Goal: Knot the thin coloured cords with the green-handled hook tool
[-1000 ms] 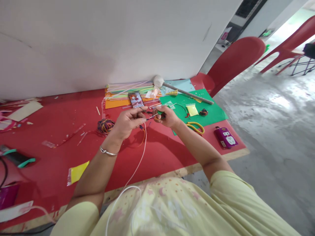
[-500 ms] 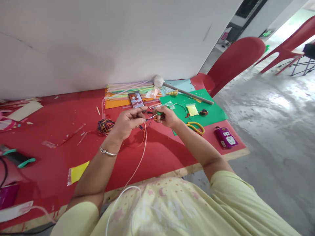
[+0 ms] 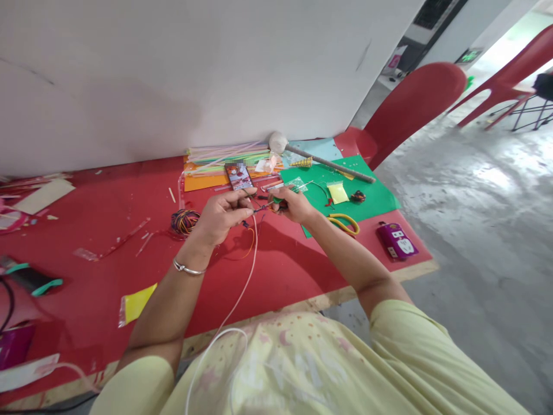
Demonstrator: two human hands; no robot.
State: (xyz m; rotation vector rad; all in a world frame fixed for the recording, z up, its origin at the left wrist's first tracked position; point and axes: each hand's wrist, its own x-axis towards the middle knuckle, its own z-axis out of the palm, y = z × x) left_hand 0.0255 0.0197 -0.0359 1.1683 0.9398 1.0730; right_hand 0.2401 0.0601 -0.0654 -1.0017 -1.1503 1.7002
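Over the middle of the table, my left hand (image 3: 221,216) pinches a thin dark wire (image 3: 258,209) between thumb and fingertips. Facing it, my right hand (image 3: 294,204) is closed around a small green-handled tool (image 3: 279,200), which looks like a screwdriver; the fingers hide most of it. The two hands are a short gap apart, and the dark wire runs between them. A white cable (image 3: 250,265) hangs from beside my left fingertips down to my lap. Just behind the hands lies a phone (image 3: 239,175) with a lit screen.
A coil of coloured wires (image 3: 185,221) lies left of my hands. On the right are green paper (image 3: 371,199), a yellow packet (image 3: 337,193), yellow tubing (image 3: 348,223) and a purple box (image 3: 396,240). A grey rod with a white ball (image 3: 278,142) lies near the wall (image 3: 151,69).
My right hand and its tool have shifted slightly; the bright metal shaft seen before between the hands is less visible now. My left hand keeps its pinch, nearly in place.
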